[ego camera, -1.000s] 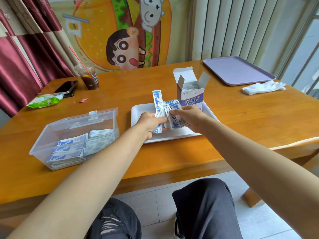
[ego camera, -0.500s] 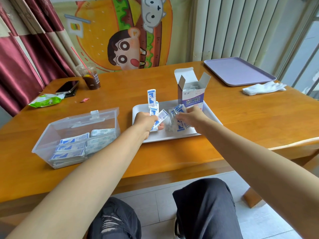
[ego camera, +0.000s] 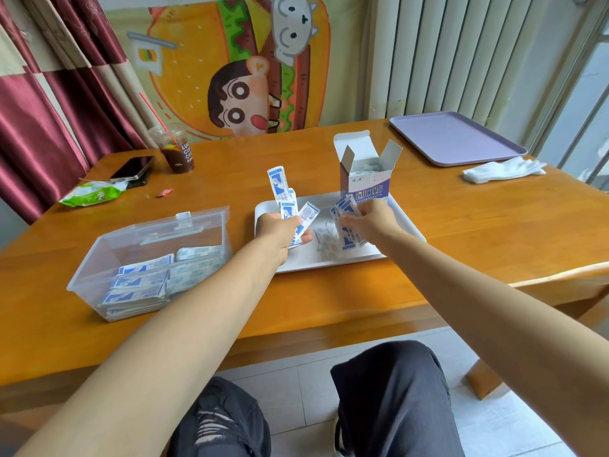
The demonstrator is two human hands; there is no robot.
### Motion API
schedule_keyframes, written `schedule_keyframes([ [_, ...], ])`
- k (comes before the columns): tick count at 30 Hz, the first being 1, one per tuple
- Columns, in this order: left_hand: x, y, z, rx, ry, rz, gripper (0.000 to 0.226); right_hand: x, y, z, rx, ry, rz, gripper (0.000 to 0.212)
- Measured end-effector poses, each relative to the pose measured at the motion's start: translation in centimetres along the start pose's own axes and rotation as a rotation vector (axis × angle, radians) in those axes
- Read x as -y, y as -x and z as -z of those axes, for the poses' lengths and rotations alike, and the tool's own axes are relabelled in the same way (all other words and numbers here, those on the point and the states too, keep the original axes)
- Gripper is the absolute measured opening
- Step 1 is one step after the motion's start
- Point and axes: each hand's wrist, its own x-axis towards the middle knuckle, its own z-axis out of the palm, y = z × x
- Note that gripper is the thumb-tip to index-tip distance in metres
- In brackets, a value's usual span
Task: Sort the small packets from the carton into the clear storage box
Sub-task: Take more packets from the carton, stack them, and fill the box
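Observation:
An open purple-and-white carton (ego camera: 368, 179) stands upright at the back of a white tray (ego camera: 403, 222) in the middle of the table. My left hand (ego camera: 275, 227) grips a few blue-and-white packets (ego camera: 286, 201) that fan upward over the tray's left side. My right hand (ego camera: 370, 219) holds another bunch of packets (ego camera: 346, 222) just in front of the carton, with some loose ones lying on the tray below. The clear storage box (ego camera: 108, 255) sits open at the left with several packets stacked flat inside.
A lilac tray (ego camera: 458, 138) and white gloves (ego camera: 502, 169) lie at the back right. A drink cup (ego camera: 176, 150), a phone (ego camera: 131, 168) and a green wrapper (ego camera: 94, 194) sit at the back left. My knees show below the table's front edge.
The single bunch held by both hands has been split. My left hand has drawn its packets off to the left, while my right hand keeps the others near the carton.

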Motion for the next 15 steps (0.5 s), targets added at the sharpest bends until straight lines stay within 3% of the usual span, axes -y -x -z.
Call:
schedule_keyframes([
  [2, 0.1, 0.0, -0.2, 0.012, 0.014, 0.011, 0.03, 0.1, -0.2, 0.1, 0.006, -0.202, 0.012, 0.024],
  [5, 0.2, 0.1, -0.8, 0.037, 0.059, 0.025, 0.027, 0.8, 0.0, -0.2, 0.155, -0.556, -0.054, 0.027],
  [9, 0.0, 1.3, -2.1, 0.137, 0.068, -0.017, 0.018, 1.4, 0.3, -1.6, 0.196, -0.516, -0.106, 0.019],
  [15, -0.5, 1.3, -1.7, 0.123, 0.042, -0.017, 0.028, 1.5, 0.2, -1.8, 0.197, -0.568, -0.12, 0.013],
])
